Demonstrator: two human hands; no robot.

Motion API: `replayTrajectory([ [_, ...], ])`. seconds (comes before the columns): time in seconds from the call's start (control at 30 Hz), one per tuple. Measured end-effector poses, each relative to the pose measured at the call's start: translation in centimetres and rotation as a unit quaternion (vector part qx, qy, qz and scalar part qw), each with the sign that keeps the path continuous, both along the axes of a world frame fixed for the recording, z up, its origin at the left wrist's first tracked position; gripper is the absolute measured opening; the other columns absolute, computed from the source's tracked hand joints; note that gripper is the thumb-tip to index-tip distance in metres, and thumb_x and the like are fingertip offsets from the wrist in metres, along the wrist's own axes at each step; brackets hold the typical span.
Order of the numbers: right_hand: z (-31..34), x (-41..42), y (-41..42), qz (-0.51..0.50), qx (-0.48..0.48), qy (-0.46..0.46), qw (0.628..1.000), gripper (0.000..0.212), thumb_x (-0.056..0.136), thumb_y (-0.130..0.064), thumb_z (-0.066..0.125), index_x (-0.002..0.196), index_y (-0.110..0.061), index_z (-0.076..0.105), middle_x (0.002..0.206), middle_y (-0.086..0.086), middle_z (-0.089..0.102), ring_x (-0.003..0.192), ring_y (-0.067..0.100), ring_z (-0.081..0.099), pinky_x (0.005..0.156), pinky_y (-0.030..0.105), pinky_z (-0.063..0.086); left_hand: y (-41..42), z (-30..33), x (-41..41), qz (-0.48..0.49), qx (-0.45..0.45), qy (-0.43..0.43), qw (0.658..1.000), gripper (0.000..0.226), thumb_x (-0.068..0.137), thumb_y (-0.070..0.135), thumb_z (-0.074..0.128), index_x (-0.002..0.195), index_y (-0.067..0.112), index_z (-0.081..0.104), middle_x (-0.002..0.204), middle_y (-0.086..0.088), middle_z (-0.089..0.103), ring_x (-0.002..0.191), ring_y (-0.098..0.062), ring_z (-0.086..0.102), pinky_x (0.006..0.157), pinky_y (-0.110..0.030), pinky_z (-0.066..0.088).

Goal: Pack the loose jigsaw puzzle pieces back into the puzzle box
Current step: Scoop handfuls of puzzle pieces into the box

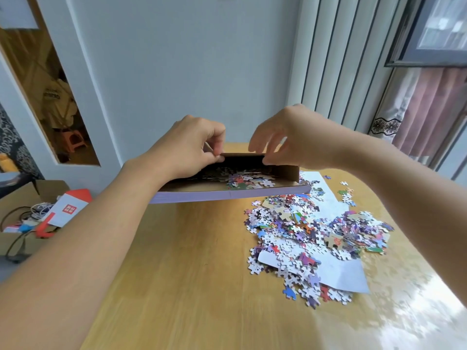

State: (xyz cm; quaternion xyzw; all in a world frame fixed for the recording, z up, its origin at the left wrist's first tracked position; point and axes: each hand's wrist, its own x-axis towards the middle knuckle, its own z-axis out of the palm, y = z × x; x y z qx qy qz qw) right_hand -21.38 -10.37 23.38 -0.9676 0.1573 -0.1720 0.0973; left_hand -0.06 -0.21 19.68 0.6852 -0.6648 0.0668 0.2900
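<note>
The purple-sided puzzle box (227, 195) is held tilted above the wooden table (192, 261), its brown inside facing me with several pieces (249, 180) lying in it. My left hand (192, 145) grips the box's upper edge on the left. My right hand (288, 137) pinches the same upper edge to the right, fingers curled over it. A big heap of loose jigsaw pieces (310, 238) lies on the table at the right, partly on a white sheet (346, 275).
A few stray pieces (347, 194) lie beyond the heap near the table's far right edge. Left of the table stands a cardboard carton (22, 223) with cables and red-and-white packaging. A wall and curtains stand behind the table.
</note>
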Motion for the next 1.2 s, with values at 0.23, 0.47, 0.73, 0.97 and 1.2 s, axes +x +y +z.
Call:
replayTrajectory([
  [0.23,-1.2,-1.5,1.6,0.020,-0.067,0.132,0.989,0.026,0.066,-0.044,0.089,0.084,-0.034,0.073,0.073,-0.020,0.064,0.072,0.000,0.059,0.058,0.015,0.041,0.0,1.2,-0.4,0.005,0.034,-0.011,0.999,0.030,0.079,0.003,0.077,0.068,0.021,0.056,0.078,0.007,0.070,0.071,-0.008,0.071,0.080,-0.036,0.056],
  [0.47,0.6,0.2,-0.2,0.011,-0.140,-0.121,0.983,0.010,0.081,-0.011,0.071,0.087,-0.017,0.076,0.077,0.000,0.070,0.068,0.018,0.061,0.065,0.032,0.049,-1.7,7.5,0.6,0.047,0.129,-0.089,0.987,0.038,0.080,-0.005,0.057,0.064,0.027,0.069,0.072,0.013,0.064,0.075,-0.012,0.066,0.073,-0.030,0.053],
  [0.73,0.5,1.2,-0.4,0.031,-0.159,-0.161,0.974,0.010,0.087,-0.014,0.067,0.091,-0.016,0.075,0.084,-0.001,0.070,0.075,0.020,0.061,0.070,0.039,0.051,-1.7,9.5,2.0,0.043,0.172,-0.050,0.983,0.021,0.083,0.008,0.073,0.078,0.028,0.078,0.077,0.011,0.075,0.078,-0.008,0.070,0.078,-0.028,0.055],
  [0.97,-4.4,2.0,1.5,0.071,-0.089,-0.045,0.992,0.005,0.079,-0.014,0.071,0.080,-0.018,0.073,0.070,-0.004,0.064,0.064,0.017,0.057,0.062,0.037,0.049,-1.1,4.7,0.9,0.036,0.217,-0.119,0.968,0.020,0.072,0.004,0.076,0.071,0.021,0.066,0.060,0.018,0.065,0.068,-0.010,0.065,0.062,-0.027,0.051],
  [1.2,-9.3,3.0,3.2,0.093,0.047,-0.067,0.992,0.011,0.084,-0.019,0.075,0.076,-0.011,0.075,0.066,-0.002,0.068,0.060,0.014,0.058,0.058,0.027,0.044,-1.1,-3.8,1.9,0.047,0.151,-0.205,0.966,0.019,0.069,0.012,0.065,0.073,0.025,0.051,0.073,0.011,0.055,0.069,-0.011,0.048,0.054,-0.029,0.037],
])
